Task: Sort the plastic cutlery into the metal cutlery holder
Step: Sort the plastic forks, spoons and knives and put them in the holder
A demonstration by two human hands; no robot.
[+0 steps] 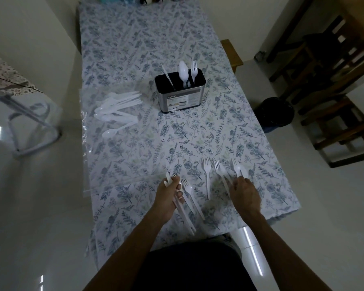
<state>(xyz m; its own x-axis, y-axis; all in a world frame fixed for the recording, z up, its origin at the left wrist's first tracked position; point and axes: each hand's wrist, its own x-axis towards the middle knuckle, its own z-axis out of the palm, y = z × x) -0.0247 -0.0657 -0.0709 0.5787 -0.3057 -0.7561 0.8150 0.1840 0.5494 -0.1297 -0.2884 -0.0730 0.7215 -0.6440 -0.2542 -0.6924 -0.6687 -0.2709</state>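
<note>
The metal cutlery holder (180,97) stands mid-table with a knife, a spoon (183,70) and a fork (194,69) upright in it. My left hand (170,193) grips a bundle of white plastic cutlery (185,217) near the table's front edge. My right hand (244,194) pinches the handles of white forks and a spoon (239,169) lying on the cloth. A loose fork (207,177) lies between my hands, and another fork with a spoon (189,191) lies beside my left hand.
A heap of white plastic spoons (117,108) lies on a clear plastic bag (90,143) at the table's left. The table wears a blue floral cloth (229,131). A black bin (274,114) and dark wooden chairs (334,80) stand to the right.
</note>
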